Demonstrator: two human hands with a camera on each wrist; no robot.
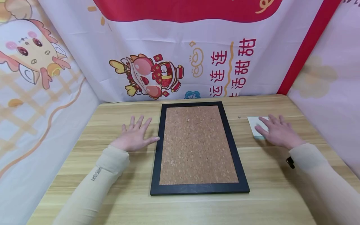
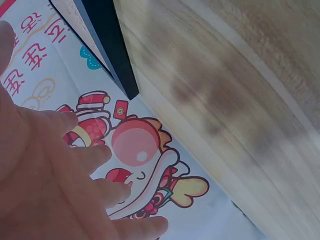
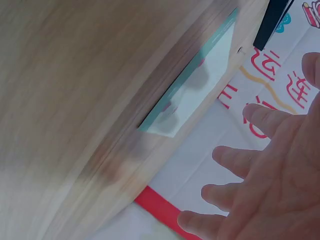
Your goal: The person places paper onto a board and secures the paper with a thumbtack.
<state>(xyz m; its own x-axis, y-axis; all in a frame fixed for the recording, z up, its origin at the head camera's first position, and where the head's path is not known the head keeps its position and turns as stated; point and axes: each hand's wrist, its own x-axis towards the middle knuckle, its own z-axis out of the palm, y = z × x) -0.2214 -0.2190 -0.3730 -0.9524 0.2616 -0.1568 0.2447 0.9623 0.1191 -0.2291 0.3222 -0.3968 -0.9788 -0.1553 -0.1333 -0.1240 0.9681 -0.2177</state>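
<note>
A cork board with a black frame (image 1: 199, 147) lies flat in the middle of the wooden table. To its left, my left hand (image 1: 133, 136) hovers with fingers spread, its thumb tip near the frame's left edge. The left wrist view shows that hand (image 2: 55, 180) holding nothing, with the frame's dark corner (image 2: 112, 55) beyond it. Over on the right, my right hand (image 1: 279, 132) is held with spread fingers above a small white pad with a pale green edge (image 1: 256, 126), partly covering it. In the right wrist view a gap shows between the hand (image 3: 270, 175) and the pad (image 3: 200, 85).
Printed cloth (image 1: 168, 37) with cartoon figures and red characters hangs behind the table (image 1: 135, 200), and more cloth (image 1: 33, 93) stands along both sides. A tiny dark speck (image 1: 239, 117) lies between the board and the pad. A small black object (image 1: 290, 162) shows at the right cuff.
</note>
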